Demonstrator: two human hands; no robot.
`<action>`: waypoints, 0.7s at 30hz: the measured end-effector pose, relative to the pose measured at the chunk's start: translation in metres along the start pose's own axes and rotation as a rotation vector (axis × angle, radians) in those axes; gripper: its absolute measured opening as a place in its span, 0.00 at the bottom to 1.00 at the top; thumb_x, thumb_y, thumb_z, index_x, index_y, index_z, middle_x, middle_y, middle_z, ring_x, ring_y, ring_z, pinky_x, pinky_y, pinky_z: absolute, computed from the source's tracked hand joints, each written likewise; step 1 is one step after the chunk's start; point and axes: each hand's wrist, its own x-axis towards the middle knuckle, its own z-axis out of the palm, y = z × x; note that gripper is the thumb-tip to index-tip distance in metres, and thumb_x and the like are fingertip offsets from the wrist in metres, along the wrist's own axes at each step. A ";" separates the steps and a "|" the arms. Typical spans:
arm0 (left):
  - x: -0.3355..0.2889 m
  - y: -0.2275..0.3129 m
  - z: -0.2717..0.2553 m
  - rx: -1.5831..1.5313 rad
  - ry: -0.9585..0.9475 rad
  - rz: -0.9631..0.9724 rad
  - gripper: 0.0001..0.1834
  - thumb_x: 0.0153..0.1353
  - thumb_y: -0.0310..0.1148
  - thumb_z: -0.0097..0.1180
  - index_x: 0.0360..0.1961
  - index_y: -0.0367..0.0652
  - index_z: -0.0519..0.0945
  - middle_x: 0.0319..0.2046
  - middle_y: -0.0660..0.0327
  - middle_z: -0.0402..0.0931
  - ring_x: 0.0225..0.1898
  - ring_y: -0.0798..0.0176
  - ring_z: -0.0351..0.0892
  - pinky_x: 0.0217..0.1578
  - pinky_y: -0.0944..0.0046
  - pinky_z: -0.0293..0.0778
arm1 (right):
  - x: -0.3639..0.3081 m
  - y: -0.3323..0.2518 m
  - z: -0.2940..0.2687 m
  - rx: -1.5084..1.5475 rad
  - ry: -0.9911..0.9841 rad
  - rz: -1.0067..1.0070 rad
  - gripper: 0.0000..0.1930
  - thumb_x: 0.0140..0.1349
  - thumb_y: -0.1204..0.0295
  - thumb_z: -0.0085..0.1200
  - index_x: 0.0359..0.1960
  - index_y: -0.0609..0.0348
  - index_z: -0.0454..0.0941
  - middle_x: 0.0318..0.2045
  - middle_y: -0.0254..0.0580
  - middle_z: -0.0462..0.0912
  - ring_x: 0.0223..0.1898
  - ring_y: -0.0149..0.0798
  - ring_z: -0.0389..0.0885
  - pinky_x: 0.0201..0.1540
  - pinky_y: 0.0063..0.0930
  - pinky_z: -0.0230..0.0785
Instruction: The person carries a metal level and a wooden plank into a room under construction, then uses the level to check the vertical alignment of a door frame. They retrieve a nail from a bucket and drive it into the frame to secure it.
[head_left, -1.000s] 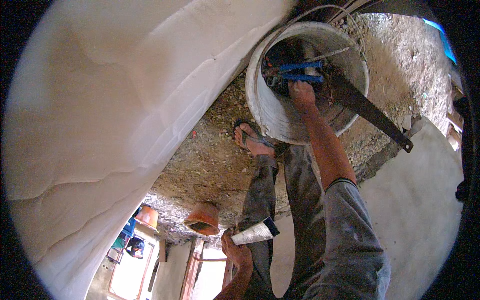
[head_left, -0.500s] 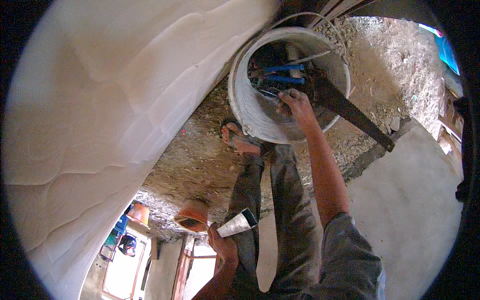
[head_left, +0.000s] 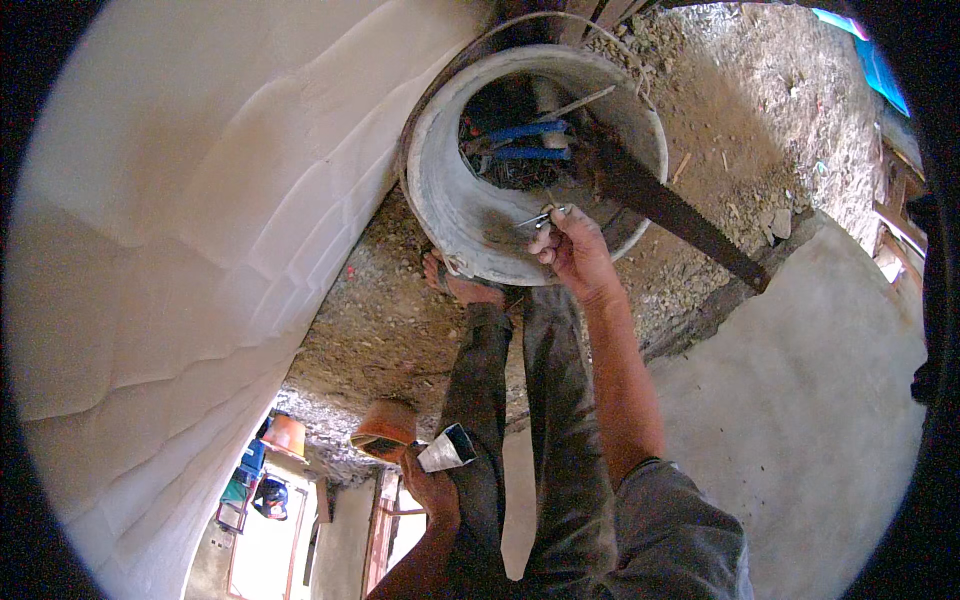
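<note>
My right hand is over the near part of a large white bucket, its fingers pinched on a few thin metal nails. Inside the bucket lies a tool with two blue handles, above a dark heap of small thin pieces. A rusty handsaw leans out over the bucket's right rim. Lower down, beside my left leg, my left hand is closed on a short hollow grey metal tube, its dark open end facing up and right. The fingers behind the tube are partly hidden.
A pale quilted wall-like surface rises along the left. Gravelly soil surrounds the bucket, with a smooth concrete slab at right. An orange bucket stands near my left hand. My foot is against the white bucket.
My right hand has drawn back from deeper in the bucket toward its near rim, the nails now showing in its fingers. The view has shifted, moving the bucket leftward in the picture.
</note>
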 end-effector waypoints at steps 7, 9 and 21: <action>0.000 0.006 -0.001 -0.076 -0.004 -0.095 0.16 0.57 0.28 0.54 0.48 0.37 0.74 0.41 0.48 0.73 0.48 0.37 0.72 0.50 0.45 0.67 | 0.005 0.000 -0.004 0.112 -0.062 -0.010 0.10 0.72 0.63 0.51 0.36 0.54 0.71 0.25 0.35 0.80 0.19 0.26 0.73 0.19 0.17 0.62; -0.002 0.003 -0.003 -0.058 0.026 -0.097 0.18 0.56 0.26 0.55 0.49 0.37 0.74 0.42 0.47 0.73 0.48 0.37 0.72 0.51 0.44 0.67 | -0.004 -0.004 0.000 0.110 -0.076 -0.016 0.09 0.72 0.63 0.51 0.37 0.54 0.71 0.25 0.34 0.80 0.19 0.26 0.74 0.19 0.16 0.62; 0.014 -0.041 -0.043 -0.713 0.096 -0.241 0.27 0.68 0.43 0.57 0.60 0.35 0.71 0.57 0.49 0.71 0.57 0.52 0.70 0.60 0.55 0.65 | -0.215 -0.057 0.109 -0.422 -0.146 0.145 0.12 0.71 0.61 0.51 0.36 0.56 0.74 0.27 0.37 0.83 0.26 0.28 0.78 0.31 0.23 0.70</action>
